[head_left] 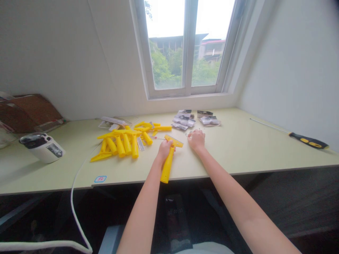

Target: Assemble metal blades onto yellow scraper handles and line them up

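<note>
My left hand (164, 150) is closed around a yellow scraper (167, 165), its handle pointing toward me and its wide head angled to the right. A thin rod with a reddish tip (159, 138) sticks out to the left beside this hand; what it belongs to is hidden. On the tabletop, my right hand (196, 139) has its fingers curled down over tiny metal bits (189, 134), probably screws. Whether one is pinched between the fingertips is too small to make out. Left of my hands lies a pile of yellow scrapers (127, 144), next to a small clear packet (141, 144).
Printed packets (182, 120) and more packets (209, 120) lie near the window. A long screwdriver (308, 140) rests at the right. A white canister (43, 147) lies left, before a brown box (29, 113). A white cable (76, 197) hangs over the table's front edge.
</note>
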Tool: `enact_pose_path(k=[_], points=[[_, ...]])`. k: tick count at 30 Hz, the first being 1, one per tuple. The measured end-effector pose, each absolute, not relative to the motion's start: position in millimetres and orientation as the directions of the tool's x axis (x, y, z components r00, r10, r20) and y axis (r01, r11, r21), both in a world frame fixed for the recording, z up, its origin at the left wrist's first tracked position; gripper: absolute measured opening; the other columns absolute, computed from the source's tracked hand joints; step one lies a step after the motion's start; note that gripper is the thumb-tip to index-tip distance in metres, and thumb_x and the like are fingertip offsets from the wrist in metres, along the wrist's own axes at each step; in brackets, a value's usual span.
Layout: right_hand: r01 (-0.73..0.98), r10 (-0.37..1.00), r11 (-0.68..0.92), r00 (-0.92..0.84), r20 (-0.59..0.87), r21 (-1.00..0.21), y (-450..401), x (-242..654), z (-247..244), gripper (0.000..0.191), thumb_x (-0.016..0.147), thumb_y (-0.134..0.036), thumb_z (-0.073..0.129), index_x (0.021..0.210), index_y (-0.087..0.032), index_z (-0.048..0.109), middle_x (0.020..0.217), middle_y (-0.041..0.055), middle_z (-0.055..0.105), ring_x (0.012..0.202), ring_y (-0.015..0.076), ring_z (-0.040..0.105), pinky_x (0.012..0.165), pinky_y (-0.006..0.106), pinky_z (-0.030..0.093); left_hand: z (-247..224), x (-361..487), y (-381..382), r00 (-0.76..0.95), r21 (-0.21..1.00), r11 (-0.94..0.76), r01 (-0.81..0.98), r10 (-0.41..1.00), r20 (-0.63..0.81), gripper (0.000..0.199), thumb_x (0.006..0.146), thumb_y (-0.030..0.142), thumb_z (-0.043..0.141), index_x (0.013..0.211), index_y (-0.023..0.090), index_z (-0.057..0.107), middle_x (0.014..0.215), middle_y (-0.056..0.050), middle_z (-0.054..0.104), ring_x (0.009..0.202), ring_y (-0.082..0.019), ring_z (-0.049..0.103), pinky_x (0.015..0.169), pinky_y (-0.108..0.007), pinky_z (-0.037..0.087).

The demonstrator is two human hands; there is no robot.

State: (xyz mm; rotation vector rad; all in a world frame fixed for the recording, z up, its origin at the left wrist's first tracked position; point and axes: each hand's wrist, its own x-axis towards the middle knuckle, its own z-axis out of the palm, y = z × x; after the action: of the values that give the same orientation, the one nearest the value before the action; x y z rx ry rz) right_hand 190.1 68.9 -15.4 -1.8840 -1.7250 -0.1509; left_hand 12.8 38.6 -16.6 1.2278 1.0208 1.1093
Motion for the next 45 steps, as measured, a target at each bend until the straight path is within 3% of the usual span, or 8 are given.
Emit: enact_pose_path(k=[5,8,10,17,24,32,39,45], points=[[0.783,0.863,0.169,0.176,0.473,-0.599,65.6,179.2,-13.4,0.015,0.069,-0.022,0.054,0.068,-0.019,0.069,0.087,0.0089,0.06,0.092,0.0245,0.048,0.084,0.038,0.033,-16.5,13.9,38.9,0.181,0.995,-0.005,-0.096,0.983,0.022,0.015,0.076,0.031,0.045,0.077,0.016,0.047,0.047,0.002,0.053,0.037,-0.011,0.047,0.038,-0.021,0.036],[0.427,0.892,0.347,0.125,0.434,-0.835,57.0,160.4,-7.9,0.017,0.068,-0.033,0.057,0.071,-0.02,0.068,0.085,0.0046,0.062,0.082,0.0194,0.054,0.076,0.033,0.041,-15.3,13.9,38.0,0.189,0.997,-0.02,-0.073,0.981,0.033,0.014,0.076,0.029,0.045,0.076,0.016,0.048,0.046,0.002,0.053,0.036,-0.011,0.047,0.038,-0.022,0.036],[0.235,0.911,0.385,0.056,0.408,-0.893,50.7,146.6,-4.5,0.018,0.066,-0.035,0.059,0.071,-0.02,0.067,0.087,0.0044,0.062,0.077,0.0177,0.056,0.068,0.03,0.043,-13.7,13.6,36.6,0.192,0.998,-0.036,-0.051,0.98,0.045,0.013,0.076,0.028,0.044,0.076,0.015,0.049,0.046,0.001,0.053,0.036,-0.011,0.047,0.038,-0.022,0.036],[0.23,0.903,0.413,0.025,0.429,-0.881,44.0,129.7,1.2,0.011,0.063,-0.028,0.06,0.065,-0.02,0.068,0.083,0.0049,0.064,0.079,0.0182,0.059,0.069,0.029,0.046,-14.2,12.4,35.0,0.191,0.997,-0.076,-0.013,0.979,0.077,0.016,0.077,0.028,0.043,0.075,0.014,0.051,0.047,0.001,0.054,0.036,-0.011,0.048,0.039,-0.022,0.035],[0.107,0.976,0.216,-0.051,0.212,-0.97,51.4,134.4,5.1,0.012,0.057,-0.025,0.064,0.066,-0.019,0.069,0.066,0.0013,0.065,0.067,0.017,0.059,0.069,0.03,0.045,-19.5,11.4,40.3,0.216,0.998,-0.068,0.006,0.974,0.065,0.016,0.078,0.027,0.042,0.078,0.014,0.052,0.049,0.0,0.055,0.038,-0.012,0.05,0.04,-0.023,0.038],[0.158,0.988,0.149,-0.06,0.142,-0.976,55.1,133.6,13.1,0.012,0.052,-0.024,0.066,0.062,-0.018,0.064,0.06,-0.0001,0.062,0.064,0.0154,0.057,0.062,0.027,0.044,-16.3,11.7,37.7,0.216,0.999,-0.051,-0.011,0.975,0.052,0.016,0.078,0.029,0.044,0.08,0.014,0.051,0.048,0.0,0.054,0.038,-0.012,0.049,0.04,-0.022,0.038],[0.132,0.985,0.154,-0.095,0.142,-0.979,51.4,154.0,-0.4,0.022,0.063,-0.035,0.061,0.074,-0.017,0.066,0.073,0.0028,0.064,0.065,0.0144,0.056,0.059,0.025,0.041,-13.5,12.3,34.9,0.224,0.999,-0.041,-0.019,0.974,0.044,0.015,0.076,0.029,0.045,0.078,0.015,0.049,0.047,0.002,0.054,0.034,-0.011,0.046,0.037,-0.022,0.035],[0.202,0.964,0.151,-0.246,0.099,-0.968,48.5,164.0,-2.9,0.022,0.065,-0.036,0.058,0.067,-0.015,0.065,0.061,0.0017,0.061,0.056,0.0121,0.049,0.053,0.024,0.035,-10.2,11.1,32.3,0.221,0.999,-0.016,-0.037,0.975,0.023,0.016,0.076,0.031,0.044,0.077,0.015,0.049,0.047,0.002,0.054,0.035,-0.01,0.047,0.038,-0.021,0.036]])
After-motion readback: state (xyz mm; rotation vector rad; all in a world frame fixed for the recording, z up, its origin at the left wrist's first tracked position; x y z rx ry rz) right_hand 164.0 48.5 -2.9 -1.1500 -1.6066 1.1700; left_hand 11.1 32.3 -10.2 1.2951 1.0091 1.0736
